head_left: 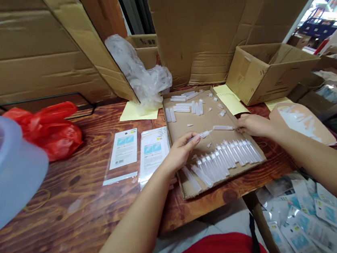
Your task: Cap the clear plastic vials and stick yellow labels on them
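A: What does the person have in hand at the centre of the frame?

B: The left hand [183, 151] pinches a small clear plastic tube [205, 134] by its near end, fingers closed on it. The right hand [253, 125] grips the far end of a second clear tube [222, 127], fingers curled round it. Both tubes hover just above the cardboard tray [188, 191], tips nearly meeting.

A: How should that step be done well?

B: Judging by the pose, the two pieces ought to be kept in one straight line and pushed together squarely, low over the tray so that a dropped piece stays inside it.

A: And the counts?

B: Below the hands lies a row of finished tubes [225, 158], about fifteen, side by side and touching; overlap prevents an exact figure. Roughly ten loose tubes [184, 107] sit at the tray's upper end, with about eight tiny caps [222, 113] scattered beside them. Left of the tray are two stacks of printed packets [154, 149]. One red plastic bag [51, 127] lies at middle left, one clear bag [138, 71] at upper centre, and one open carton [267, 72] at upper right.
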The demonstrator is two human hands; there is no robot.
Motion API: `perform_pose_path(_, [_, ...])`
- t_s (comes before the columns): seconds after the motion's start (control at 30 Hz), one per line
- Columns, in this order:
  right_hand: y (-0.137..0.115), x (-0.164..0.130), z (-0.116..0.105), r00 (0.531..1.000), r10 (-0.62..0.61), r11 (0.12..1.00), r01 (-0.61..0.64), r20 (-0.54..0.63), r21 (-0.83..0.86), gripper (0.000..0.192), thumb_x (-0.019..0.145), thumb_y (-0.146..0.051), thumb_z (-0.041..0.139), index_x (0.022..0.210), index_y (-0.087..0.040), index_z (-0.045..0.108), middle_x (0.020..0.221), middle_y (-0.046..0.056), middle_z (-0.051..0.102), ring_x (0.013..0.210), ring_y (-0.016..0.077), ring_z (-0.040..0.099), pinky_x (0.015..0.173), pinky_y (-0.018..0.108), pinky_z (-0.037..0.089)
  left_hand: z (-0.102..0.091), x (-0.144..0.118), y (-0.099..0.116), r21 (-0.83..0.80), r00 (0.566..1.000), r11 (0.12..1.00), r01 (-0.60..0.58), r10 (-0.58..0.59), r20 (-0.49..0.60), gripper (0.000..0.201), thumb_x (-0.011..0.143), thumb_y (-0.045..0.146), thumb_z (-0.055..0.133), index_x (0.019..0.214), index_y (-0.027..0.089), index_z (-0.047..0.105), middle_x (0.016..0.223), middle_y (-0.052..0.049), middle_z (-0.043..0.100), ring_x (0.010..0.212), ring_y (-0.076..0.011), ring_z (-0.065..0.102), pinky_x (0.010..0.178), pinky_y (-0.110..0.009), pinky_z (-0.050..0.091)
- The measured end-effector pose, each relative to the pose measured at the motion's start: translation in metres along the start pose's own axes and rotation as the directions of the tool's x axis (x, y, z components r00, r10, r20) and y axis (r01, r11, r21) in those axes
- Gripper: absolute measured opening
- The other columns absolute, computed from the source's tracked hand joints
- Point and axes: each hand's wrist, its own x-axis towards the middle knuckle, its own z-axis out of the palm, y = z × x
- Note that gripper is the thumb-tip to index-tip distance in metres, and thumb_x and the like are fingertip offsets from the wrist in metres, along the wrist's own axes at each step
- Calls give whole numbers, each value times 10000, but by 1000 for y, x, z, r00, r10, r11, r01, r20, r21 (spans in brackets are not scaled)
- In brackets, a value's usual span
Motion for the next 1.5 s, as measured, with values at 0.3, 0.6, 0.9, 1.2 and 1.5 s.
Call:
perform_pose_path(0.3, [-35,1,-3,960,52,986,-6,-275,166,147,927,-276,597,1035,-189,646,1006,103,711,900,219,661,799,356,536,-2,-1,-3,-107,1000,994,-14,14,-3,479,720,602,774,768,197,523,607,64,413,540,-84,322,517,-244,216])
perform_pose_path(0.6, [-118,8,-26,796,-181,810,453,-577,371,123,885,-331,741,920,-226,687,816,5,694,715,127,642,683,261,528,-2,-5,2,-307,995,950,63,-36,91,526,707,586,801,778,216,434,577,91,420,482,-63,324,502,-223,238])
perform_pose_path(0.9, [-142,5,-19,963,221,659,-30,-156,752,554,922,-681,523,748,-181,688,614,24,647,519,124,563,539,266,454,-2,-8,2,-269,994,962,39,-11,107,501,754,572,781,819,209,442,595,89,458,518,-68,371,527,-220,275])
perform_pose_path(1.2, [-137,-11,-18,981,174,699,-60,-87,713,412,943,-594,512,890,-200,617,669,2,612,565,121,533,544,247,413,10,-8,-2,-468,976,867,169,-80,203,527,732,533,827,780,216,409,530,114,418,452,-49,319,494,-202,276])
perform_pose_path(1.5, [-139,-9,-21,978,171,747,-51,-118,662,338,914,-536,536,940,-205,598,786,20,623,675,135,546,628,263,402,19,-8,-1,-527,957,806,271,-167,238,555,719,513,831,780,228,360,537,128,349,455,-47,228,489,-199,224])
